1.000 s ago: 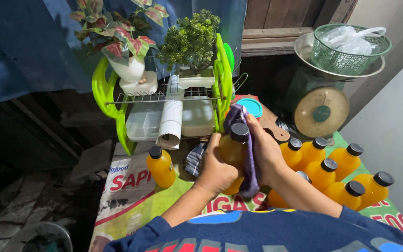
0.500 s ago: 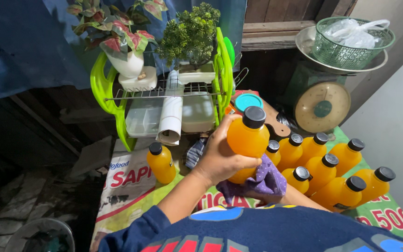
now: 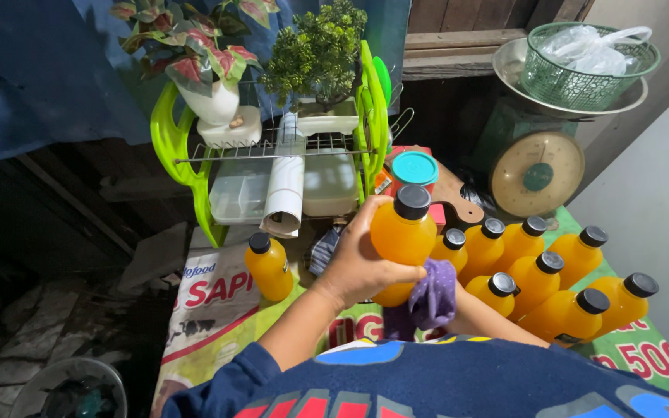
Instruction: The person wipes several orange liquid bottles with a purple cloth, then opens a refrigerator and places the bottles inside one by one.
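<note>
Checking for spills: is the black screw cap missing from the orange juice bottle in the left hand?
No, the black screw cap sits on the orange juice bottle in the left hand.

Open strip left of the bottles, crowded right and back

Printed surface (image 3: 218,310) lies bare around the lone bottle (image 3: 269,267); the bottle cluster (image 3: 551,286) blocks the right, the green rack (image 3: 272,166) and scale (image 3: 536,166) the rear.
</note>
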